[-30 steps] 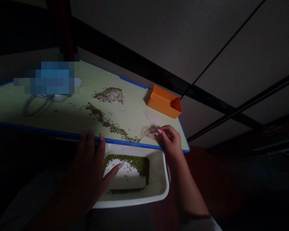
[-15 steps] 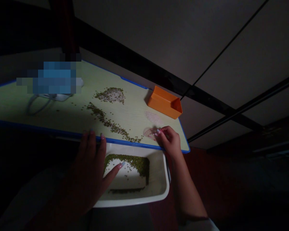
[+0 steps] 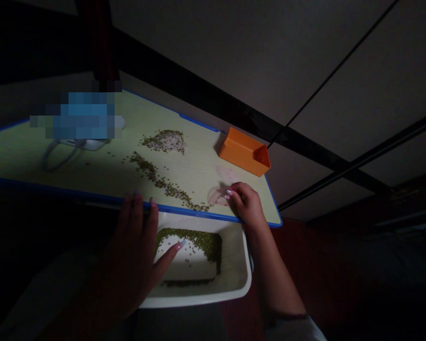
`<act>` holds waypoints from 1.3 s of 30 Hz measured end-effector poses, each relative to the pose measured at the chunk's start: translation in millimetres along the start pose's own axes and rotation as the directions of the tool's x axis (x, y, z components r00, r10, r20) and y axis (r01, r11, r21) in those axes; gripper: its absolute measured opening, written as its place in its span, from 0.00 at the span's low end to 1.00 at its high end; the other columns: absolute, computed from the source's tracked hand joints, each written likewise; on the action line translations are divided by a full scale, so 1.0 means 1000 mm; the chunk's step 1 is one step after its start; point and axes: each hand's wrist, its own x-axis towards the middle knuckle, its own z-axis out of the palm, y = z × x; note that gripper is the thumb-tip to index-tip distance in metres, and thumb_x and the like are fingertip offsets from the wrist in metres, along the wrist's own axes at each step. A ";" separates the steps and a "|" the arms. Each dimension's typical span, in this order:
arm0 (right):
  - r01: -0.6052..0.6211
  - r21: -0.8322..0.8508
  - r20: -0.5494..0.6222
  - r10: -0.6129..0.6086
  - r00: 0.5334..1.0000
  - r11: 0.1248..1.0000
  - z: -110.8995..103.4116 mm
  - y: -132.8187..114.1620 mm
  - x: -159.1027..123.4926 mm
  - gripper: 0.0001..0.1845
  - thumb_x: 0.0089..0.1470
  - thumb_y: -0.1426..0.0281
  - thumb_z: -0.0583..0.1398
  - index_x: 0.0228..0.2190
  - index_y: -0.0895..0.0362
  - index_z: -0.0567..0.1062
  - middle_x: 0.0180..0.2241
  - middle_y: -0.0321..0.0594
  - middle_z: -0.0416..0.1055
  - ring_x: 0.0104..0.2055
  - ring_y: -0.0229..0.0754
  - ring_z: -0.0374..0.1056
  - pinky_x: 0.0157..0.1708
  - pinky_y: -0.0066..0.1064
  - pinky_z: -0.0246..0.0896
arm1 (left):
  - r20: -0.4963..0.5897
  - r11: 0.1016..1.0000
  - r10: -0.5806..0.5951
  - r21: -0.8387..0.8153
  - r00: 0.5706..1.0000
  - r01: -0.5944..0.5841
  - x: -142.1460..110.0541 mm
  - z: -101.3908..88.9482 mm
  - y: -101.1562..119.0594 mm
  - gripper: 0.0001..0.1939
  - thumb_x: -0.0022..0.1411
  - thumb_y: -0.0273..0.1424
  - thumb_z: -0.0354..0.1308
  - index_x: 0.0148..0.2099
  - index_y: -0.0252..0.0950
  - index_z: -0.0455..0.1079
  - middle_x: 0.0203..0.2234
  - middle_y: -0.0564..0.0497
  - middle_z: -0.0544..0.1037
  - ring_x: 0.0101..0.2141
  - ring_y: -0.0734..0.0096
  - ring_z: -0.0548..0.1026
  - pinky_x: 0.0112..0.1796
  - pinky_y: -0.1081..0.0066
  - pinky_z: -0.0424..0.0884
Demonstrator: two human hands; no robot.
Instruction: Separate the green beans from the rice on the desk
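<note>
My left hand (image 3: 137,255) is spread over the near side of a white basin (image 3: 234,291), its fingertips by the table's blue edge and its thumb over the basin. Small green beans (image 3: 208,241) lie in that basin, heaped along its far and right sides. On the table's right part, my right hand (image 3: 246,201) has thumb and fingers pinched together; what they hold, if anything, is too small to make out. Just left of those fingertips is a pinkish patch (image 3: 216,196). Behind it lies a thin spread of pale grains (image 3: 226,173).
An orange open box (image 3: 244,156) stands at the far right of the pale table (image 3: 199,163). A line of green beans (image 3: 159,181) runs toward the near edge, behind it a mixed heap of beans and pale grains (image 3: 168,140). A pixelated blue object (image 3: 87,116) stands left with a cable.
My right hand has shifted slightly left along the table, its fingers still pinched. My left hand keeps its place at the basin. The view has moved a little.
</note>
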 end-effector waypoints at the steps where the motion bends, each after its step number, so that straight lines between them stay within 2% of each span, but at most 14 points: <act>1: -0.002 0.015 -0.003 0.002 1.000 1.000 -0.001 0.001 -0.001 0.06 0.57 0.68 0.56 0.32 0.55 0.73 0.32 0.41 0.72 0.35 0.42 0.66 0.37 0.31 0.58 | 0.001 1.000 0.001 0.001 1.000 -0.001 0.000 0.000 0.000 0.44 0.57 0.50 0.46 0.65 0.24 0.40 0.66 0.27 0.39 0.65 0.39 0.39 0.58 0.42 0.53; 5: -0.029 0.075 -0.001 0.030 1.000 0.997 -0.004 0.003 -0.007 0.05 0.56 0.68 0.57 0.31 0.54 0.73 0.32 0.40 0.71 0.35 0.42 0.66 0.37 0.31 0.59 | -0.007 1.000 -0.010 -0.019 1.000 0.010 -0.001 0.000 0.001 0.45 0.57 0.51 0.46 0.66 0.28 0.37 0.66 0.30 0.37 0.65 0.40 0.39 0.58 0.42 0.53; 11: -0.059 0.140 -0.019 0.062 0.998 0.988 -0.003 0.003 -0.010 0.05 0.55 0.67 0.59 0.30 0.55 0.74 0.30 0.39 0.71 0.35 0.42 0.66 0.36 0.32 0.59 | 0.016 1.000 0.004 -0.020 1.000 -0.004 0.000 0.000 -0.001 0.45 0.57 0.48 0.48 0.66 0.27 0.36 0.67 0.31 0.33 0.65 0.39 0.38 0.59 0.41 0.50; 15: -0.075 0.198 -0.096 0.095 0.991 0.977 -0.003 0.002 -0.012 0.05 0.54 0.68 0.60 0.30 0.55 0.75 0.30 0.39 0.71 0.35 0.41 0.66 0.36 0.31 0.59 | 0.011 1.000 0.005 -0.016 1.000 -0.005 0.000 0.002 -0.005 0.45 0.57 0.49 0.48 0.67 0.30 0.34 0.67 0.34 0.31 0.65 0.39 0.37 0.58 0.41 0.51; 20: -0.101 0.297 -0.208 0.167 0.964 0.950 -0.003 0.003 -0.015 0.06 0.54 0.68 0.60 0.29 0.56 0.76 0.30 0.38 0.72 0.34 0.40 0.66 0.35 0.30 0.59 | 0.025 0.999 0.007 0.036 1.000 -0.008 -0.003 0.004 -0.008 0.44 0.58 0.51 0.42 0.67 0.30 0.32 0.67 0.35 0.31 0.65 0.42 0.38 0.58 0.42 0.52; 25: -0.082 0.332 -0.146 0.137 0.980 0.940 -0.002 0.002 -0.015 0.06 0.55 0.67 0.60 0.30 0.56 0.77 0.30 0.39 0.74 0.35 0.41 0.68 0.37 0.31 0.59 | 0.060 0.993 -0.038 0.114 0.997 0.031 -0.006 0.003 -0.012 0.43 0.58 0.50 0.43 0.67 0.31 0.35 0.67 0.36 0.34 0.66 0.46 0.38 0.58 0.44 0.53; 27: -0.080 0.314 -0.135 0.128 0.982 0.946 -0.002 0.001 -0.015 0.07 0.55 0.68 0.60 0.30 0.56 0.78 0.30 0.40 0.75 0.35 0.41 0.68 0.37 0.31 0.60 | 0.096 0.992 -0.024 0.125 0.995 0.012 -0.007 0.002 -0.014 0.42 0.59 0.49 0.44 0.67 0.31 0.35 0.67 0.36 0.33 0.66 0.47 0.37 0.58 0.45 0.54; 33: -0.080 0.267 -0.118 0.115 0.986 0.960 -0.002 0.002 -0.014 0.06 0.55 0.69 0.60 0.31 0.56 0.78 0.29 0.40 0.75 0.33 0.40 0.68 0.35 0.31 0.59 | 0.134 0.994 -0.027 0.104 0.991 0.013 -0.007 0.000 -0.017 0.44 0.58 0.49 0.46 0.67 0.31 0.34 0.67 0.36 0.32 0.66 0.47 0.35 0.59 0.44 0.51; 39: -0.041 0.273 -0.097 0.070 0.993 0.961 -0.005 -0.003 -0.014 0.07 0.54 0.68 0.61 0.29 0.57 0.78 0.29 0.40 0.76 0.33 0.40 0.69 0.37 0.31 0.59 | 0.173 0.997 -0.009 0.079 0.985 -0.005 -0.008 0.000 -0.023 0.44 0.58 0.49 0.45 0.67 0.31 0.32 0.67 0.38 0.28 0.66 0.47 0.32 0.60 0.44 0.49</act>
